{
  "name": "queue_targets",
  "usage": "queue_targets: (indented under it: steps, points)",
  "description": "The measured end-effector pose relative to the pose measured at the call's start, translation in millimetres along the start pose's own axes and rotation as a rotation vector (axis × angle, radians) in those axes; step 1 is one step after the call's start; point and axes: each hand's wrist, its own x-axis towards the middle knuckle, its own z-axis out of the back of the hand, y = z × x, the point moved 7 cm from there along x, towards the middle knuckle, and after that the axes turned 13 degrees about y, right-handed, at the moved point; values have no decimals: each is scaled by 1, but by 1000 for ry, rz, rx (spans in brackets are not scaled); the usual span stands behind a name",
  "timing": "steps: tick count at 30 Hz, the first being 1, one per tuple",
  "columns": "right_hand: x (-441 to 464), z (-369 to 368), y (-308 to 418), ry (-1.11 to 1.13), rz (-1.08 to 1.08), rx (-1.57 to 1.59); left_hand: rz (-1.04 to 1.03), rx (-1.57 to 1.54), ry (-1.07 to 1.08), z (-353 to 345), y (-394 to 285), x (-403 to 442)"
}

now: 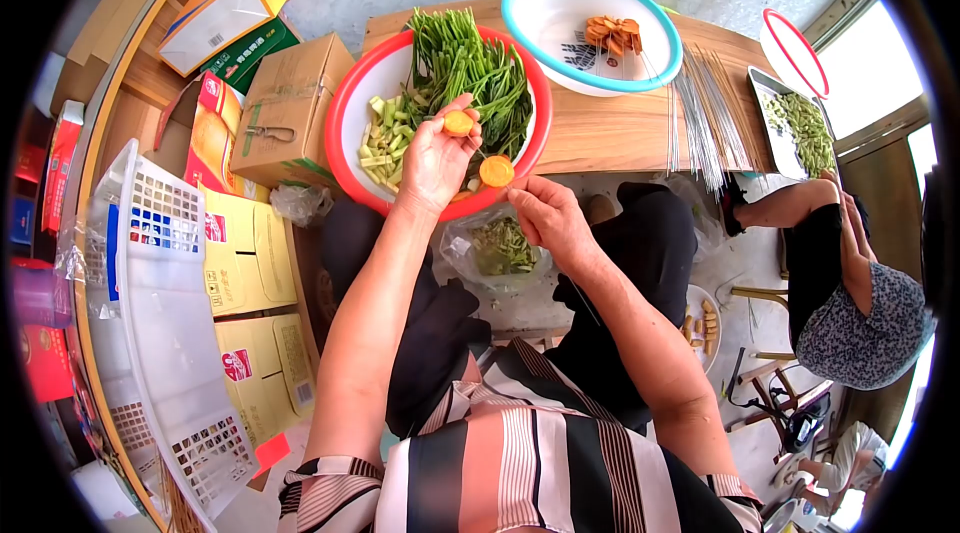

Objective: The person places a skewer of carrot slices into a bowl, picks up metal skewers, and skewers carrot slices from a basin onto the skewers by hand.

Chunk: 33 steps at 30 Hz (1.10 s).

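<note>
Over the front of a red-rimmed basin (543, 103), my left hand (440, 158) is closed with an orange round slice (458, 123) at its fingers. To its right, my right hand (555, 218) pinches at the edge of a second orange slice (496, 171). A thin stick seems to run between the two slices, though it is hard to make out. Inside the basin lie long green leafy stems (465, 63) at the back and right, and pale green cut pieces (385, 138) at the left.
A blue-rimmed basin (520, 18) holds orange slices (613, 34). Metal skewers (710, 113) lie on the wooden table (590, 138), with a tray (783, 158) of green pieces farther right. Cartons (290, 103) and a white crate (160, 313) stand left. Another person (860, 313) sits at right.
</note>
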Motion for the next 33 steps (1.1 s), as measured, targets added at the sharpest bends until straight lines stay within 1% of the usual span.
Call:
queue_targets:
  steps: [3, 8, 10, 12, 14, 15, 22, 24, 25, 27, 30, 33]
  points:
    - [0, -3, 0, -3, -2, 45, 4, -4, -1, -1, 1, -1]
    - [4, -8, 5, -24, 69, 73, 52, 15, 30, -13, 15, -4]
    - [7, -8, 5, -24, 67, 60, 30, -59, -3, -14, 16, -5]
    - [10, -8, 2, -17, 64, 45, 49, -59, -30, -11, 20, -6]
    - [11, -7, 1, -20, 92, 59, 120, -105, -52, -11, 27, -8]
    - [12, -7, 2, -19, 91, 59, 149, -69, -33, -14, 28, -8]
    - [13, -11, 0, -35, 121, 1, 68, -136, -55, -5, 25, -6]
    - [12, -13, 0, -36, 133, -12, 71, -139, 21, -18, 20, -7]
    - [11, -13, 1, -40, 132, -9, 70, -140, 20, -22, 20, -9]
    - [11, -13, 2, -44, 130, -7, 107, -52, -91, -25, 23, -13]
    - [12, -14, 0, -46, 129, -44, 56, -91, -35, -20, 22, -10]
    - [16, -18, -1, -32, 163, -27, 30, -114, -57, -12, 21, -9]
